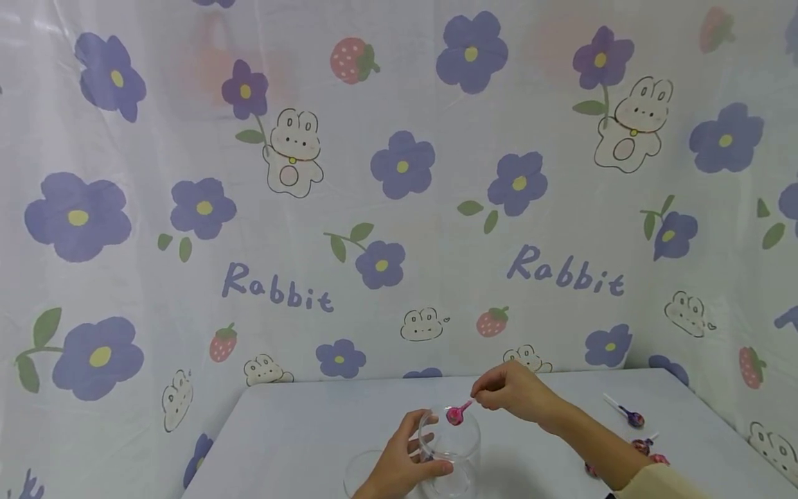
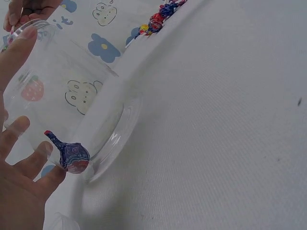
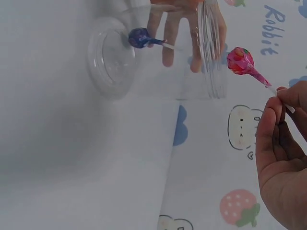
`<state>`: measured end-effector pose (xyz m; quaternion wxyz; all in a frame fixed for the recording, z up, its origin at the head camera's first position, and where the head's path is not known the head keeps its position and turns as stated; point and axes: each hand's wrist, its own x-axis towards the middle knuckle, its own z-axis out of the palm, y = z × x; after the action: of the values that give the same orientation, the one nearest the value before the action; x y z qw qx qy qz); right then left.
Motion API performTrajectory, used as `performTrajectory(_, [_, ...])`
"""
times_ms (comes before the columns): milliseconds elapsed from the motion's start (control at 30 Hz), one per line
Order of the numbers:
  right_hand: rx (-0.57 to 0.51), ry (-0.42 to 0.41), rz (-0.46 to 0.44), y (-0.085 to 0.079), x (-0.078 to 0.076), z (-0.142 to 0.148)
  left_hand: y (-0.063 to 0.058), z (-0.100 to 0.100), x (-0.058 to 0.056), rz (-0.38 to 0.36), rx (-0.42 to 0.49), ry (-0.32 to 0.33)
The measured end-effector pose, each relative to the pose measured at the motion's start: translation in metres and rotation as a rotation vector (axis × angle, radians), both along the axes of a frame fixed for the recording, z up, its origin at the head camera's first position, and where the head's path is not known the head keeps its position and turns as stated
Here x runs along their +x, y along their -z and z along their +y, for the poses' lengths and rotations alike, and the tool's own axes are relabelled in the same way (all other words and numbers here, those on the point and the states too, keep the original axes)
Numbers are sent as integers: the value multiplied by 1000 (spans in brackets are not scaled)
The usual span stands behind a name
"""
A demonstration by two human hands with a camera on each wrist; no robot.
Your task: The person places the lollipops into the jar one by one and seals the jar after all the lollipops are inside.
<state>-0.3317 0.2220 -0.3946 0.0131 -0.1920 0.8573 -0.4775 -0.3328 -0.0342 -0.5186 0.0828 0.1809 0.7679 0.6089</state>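
A clear glass jar stands upright on the white table. My left hand holds it from the left, thumb in front and fingers spread around the far side. A blue-purple wrapped lollipop is inside, low near the bottom; the left wrist view shows its wrapped candy through the glass. My right hand pinches the white stick of a pink wrapped lollipop between thumb and fingers. The candy end points down and left, right at the jar's open mouth.
Several wrapped lollipops lie at the table's right, one dark blue and others partly behind my right forearm. A clear round lid lies left of the jar, partly hidden by my left hand. A printed curtain hangs behind the table.
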Motion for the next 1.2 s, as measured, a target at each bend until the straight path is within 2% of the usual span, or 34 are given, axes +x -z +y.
performTrajectory(333, [-40, -96, -53, 12, -6, -33, 1, -1, -3, -16, 3, -24])
performTrajectory(533, [-44, -113, -75, 21, -6, -48, 5, -5, -5, -23, 55, 10])
performTrajectory(667, [-56, -127, -76, 24, -6, -55, 5, -5, -5, -14, 59, 18])
performTrajectory(933, [-97, -222, -127, 23, -3, -58, 7, -4, -5, -20, 92, 56])
performTrajectory(1200, [-67, -206, -113, 18, 0, -50, 6, -3, -6, -37, 85, 45])
